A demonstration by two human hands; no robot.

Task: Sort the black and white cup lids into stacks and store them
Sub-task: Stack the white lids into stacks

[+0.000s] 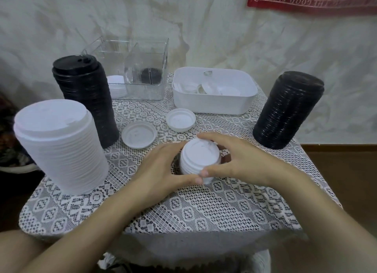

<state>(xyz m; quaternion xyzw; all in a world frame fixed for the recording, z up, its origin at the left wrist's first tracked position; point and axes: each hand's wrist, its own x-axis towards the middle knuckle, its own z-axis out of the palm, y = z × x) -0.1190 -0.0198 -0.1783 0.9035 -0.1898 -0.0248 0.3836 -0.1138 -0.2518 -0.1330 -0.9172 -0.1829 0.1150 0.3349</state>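
A short stack of white lids [199,158] stands at the table's middle. My left hand [161,168] cups its left side and my right hand [234,160] wraps its right side; both thumbs meet at its front. Two single white lids lie upside down behind it, one [139,134] to the left and one [180,119] further back. A tall white stack [61,148] stands at the near left, a tall black stack [87,101] behind it, and another black stack [287,111] at the right.
A white tub [214,107] holding loose white lids sits at the back right. A clear plastic box [142,68] at the back holds black lids on edge, with white lids [116,87] to its left. The lace-covered table [204,211] ends close in front of me.
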